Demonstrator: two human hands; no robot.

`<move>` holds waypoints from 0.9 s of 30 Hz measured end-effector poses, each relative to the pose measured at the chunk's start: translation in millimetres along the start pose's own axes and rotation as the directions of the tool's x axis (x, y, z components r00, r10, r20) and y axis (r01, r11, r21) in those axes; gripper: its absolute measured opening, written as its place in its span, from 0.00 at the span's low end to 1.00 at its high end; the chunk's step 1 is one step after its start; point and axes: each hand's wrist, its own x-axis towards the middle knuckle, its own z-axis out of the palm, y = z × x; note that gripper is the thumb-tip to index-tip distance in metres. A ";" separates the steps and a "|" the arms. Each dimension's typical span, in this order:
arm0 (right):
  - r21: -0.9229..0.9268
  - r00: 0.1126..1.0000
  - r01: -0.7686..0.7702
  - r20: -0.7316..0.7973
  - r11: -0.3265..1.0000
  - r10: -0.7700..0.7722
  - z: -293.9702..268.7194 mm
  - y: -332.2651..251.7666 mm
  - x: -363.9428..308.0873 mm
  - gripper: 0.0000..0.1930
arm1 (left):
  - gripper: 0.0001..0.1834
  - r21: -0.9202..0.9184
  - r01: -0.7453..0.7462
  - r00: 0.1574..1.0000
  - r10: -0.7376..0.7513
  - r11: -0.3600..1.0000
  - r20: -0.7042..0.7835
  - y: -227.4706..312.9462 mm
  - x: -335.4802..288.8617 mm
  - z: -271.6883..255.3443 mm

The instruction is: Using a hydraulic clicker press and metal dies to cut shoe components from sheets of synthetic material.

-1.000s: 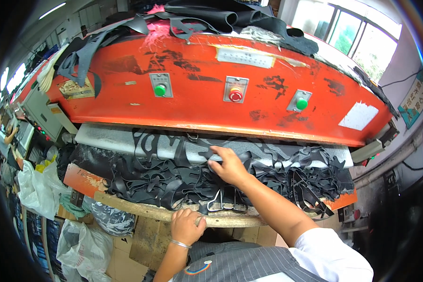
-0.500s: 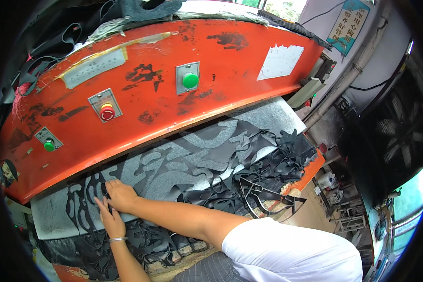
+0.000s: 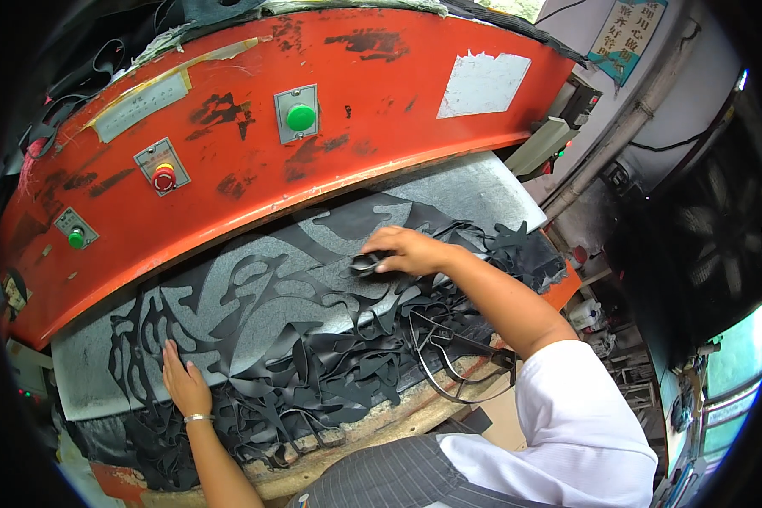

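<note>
A black sheet full of cut-out holes, leather-like, is spread across the pale grey cutting board. My left hand rests near the sheet's left end, fingers stretched out and nothing in them. Over the right-hand part of the board, my right hand is closed on a curled black strip of the same material. Whether that strip is joined to the sheet I cannot make out. Tangled black scraps lie along the board's near edge, below and between my hands.
A red press beam spans the far side, bearing green push buttons and a red stop button. A black metal cutting die sits among the scraps at the near right. On the right stands a dark fan.
My right hand has left my left hand's side, moved right across the board and closed on the black strip. My left hand stays near the left end; the view has shifted slightly.
</note>
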 end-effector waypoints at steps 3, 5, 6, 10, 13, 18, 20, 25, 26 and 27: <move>-0.049 0.998 -0.068 -0.019 0.996 0.067 5.6 17.6 -20.1 0.23 | 0.32 0.013 0.002 1.000 -0.002 1.000 0.001 -2.2 3.3 1.0; -0.056 0.996 -0.088 -0.037 0.995 0.086 13.1 24.9 -24.2 0.23 | 0.32 0.015 0.008 1.000 -0.008 1.000 0.000 -2.9 4.3 4.6; -0.061 0.993 -0.112 -0.044 0.992 0.110 16.5 23.8 -25.3 0.23 | 0.32 0.015 0.020 1.000 -0.020 1.000 0.008 -2.9 1.2 3.6; -0.064 0.991 -0.113 -0.081 0.992 0.108 18.4 26.5 -26.6 0.25 | 0.32 0.009 0.031 0.999 -0.031 0.999 -0.015 1.7 -4.9 -3.9; -0.048 0.995 -0.042 -0.094 0.998 0.038 18.7 21.3 -25.6 0.25 | 0.31 0.010 0.035 0.999 -0.034 0.999 -0.042 -4.5 -12.4 -8.6; -0.222 0.970 -0.206 -0.173 0.953 0.169 2.3 1.0 -52.1 0.41 | 0.29 -0.227 0.018 1.000 -0.016 0.974 0.011 -0.1 -13.1 -1.9; -0.201 0.931 -0.191 -0.347 0.961 0.113 -6.7 -14.5 -57.4 0.37 | 0.24 -0.488 0.126 0.992 -0.098 0.863 0.083 1.2 -2.1 -6.8; 0.101 0.816 -0.120 -0.557 0.988 0.156 -25.2 -84.9 -2.3 0.28 | 0.16 -0.668 -0.076 0.872 -0.275 0.740 -0.404 -1.9 62.2 -70.2; 0.142 0.769 -0.062 -0.624 0.988 0.138 -25.5 -90.7 4.4 0.25 | 0.17 -0.481 -0.175 0.803 -0.158 0.859 -0.575 11.2 74.1 -87.1; 0.184 0.723 0.024 -0.682 0.983 0.110 -24.4 -99.4 14.7 0.23 | 0.17 -0.406 -0.178 0.721 -0.161 0.896 -0.674 16.0 78.0 -104.4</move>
